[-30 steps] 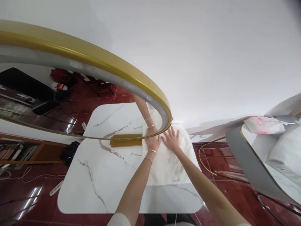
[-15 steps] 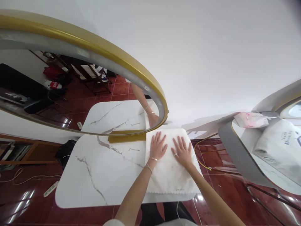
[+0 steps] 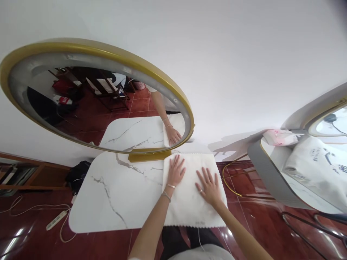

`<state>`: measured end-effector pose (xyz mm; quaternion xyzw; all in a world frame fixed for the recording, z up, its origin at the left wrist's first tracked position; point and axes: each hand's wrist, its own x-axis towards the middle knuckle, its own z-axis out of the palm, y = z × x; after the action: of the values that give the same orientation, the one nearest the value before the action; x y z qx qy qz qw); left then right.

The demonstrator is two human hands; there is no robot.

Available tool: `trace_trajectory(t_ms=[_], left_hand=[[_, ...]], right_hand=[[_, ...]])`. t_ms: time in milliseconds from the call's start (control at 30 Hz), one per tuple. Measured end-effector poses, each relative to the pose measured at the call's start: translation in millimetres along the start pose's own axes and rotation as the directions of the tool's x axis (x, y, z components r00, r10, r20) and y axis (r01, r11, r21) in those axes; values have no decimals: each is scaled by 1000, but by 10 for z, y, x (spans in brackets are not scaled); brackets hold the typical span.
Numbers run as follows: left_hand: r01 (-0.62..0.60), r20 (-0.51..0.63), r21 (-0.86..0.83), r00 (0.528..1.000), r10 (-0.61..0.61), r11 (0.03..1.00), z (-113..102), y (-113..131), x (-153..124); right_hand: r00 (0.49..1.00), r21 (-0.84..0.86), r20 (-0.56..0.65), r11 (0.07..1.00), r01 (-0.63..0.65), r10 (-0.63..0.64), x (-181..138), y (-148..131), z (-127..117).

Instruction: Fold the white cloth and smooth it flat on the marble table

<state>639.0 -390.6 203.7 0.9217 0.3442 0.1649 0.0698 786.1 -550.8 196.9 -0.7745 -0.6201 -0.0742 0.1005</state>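
Observation:
A white cloth with scalloped edges lies flat on the right end of the white marbled table. Its front edge reaches the table's near edge, and small print shows near that edge. Flat on the cloth's left part rests my left hand, fingers spread and pointing to the wall; bracelets circle the wrist. My right hand, with a ring on one finger, presses palm down on the cloth's right part, fingers apart. Neither hand grips anything.
A gold-framed oval mirror stands over the table's back, on a gold base. To the right, a second table bears a white printed fabric bag and a pink-white packet. A power strip lies on the floor at left.
The cloth has shifted toward me and slightly left on the table, with both hands still flat on it. The camera view has also shifted, showing more of the mirror.

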Motion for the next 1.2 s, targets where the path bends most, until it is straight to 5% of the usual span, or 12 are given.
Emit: trace_trajectory(t_ms=[167, 267, 500, 700, 833, 967, 1133, 1200], left_hand=[[101, -8, -13, 995, -101, 995, 72, -136, 572], [156, -6, -12, 988, -156, 988, 80, 11, 582], [216, -20, 5, 976, -216, 976, -42, 729, -529], [178, -1, 61, 984, -178, 982, -252, 1005, -1282], [198, -38, 18, 980, -197, 980, -270, 1133, -1548], [343, -129, -84, 927, -352, 936, -231, 962, -1232], [601, -236, -194, 739, -631, 776, -227, 323, -388], [620, -211, -225, 723, -658, 752, -248, 114, -191]], right_hand=[[1000, -16, 25, 1000, -12, 12, 546, 147, 178], [999, -12, 41, 1000, -10, 10, 731, 199, 208], [999, 23, 35, 1000, 19, -19, 684, 235, 178], [1000, 32, -16, 999, -2, 3, -79, 14, 27], [999, 64, -37, 998, -16, 19, -463, -105, -65], [995, 119, -50, 990, -78, 85, -351, -64, -54], [984, 138, -13, 975, -172, 175, -28, -28, 15], [986, 135, -23, 978, -161, 165, 11, -45, 37]])
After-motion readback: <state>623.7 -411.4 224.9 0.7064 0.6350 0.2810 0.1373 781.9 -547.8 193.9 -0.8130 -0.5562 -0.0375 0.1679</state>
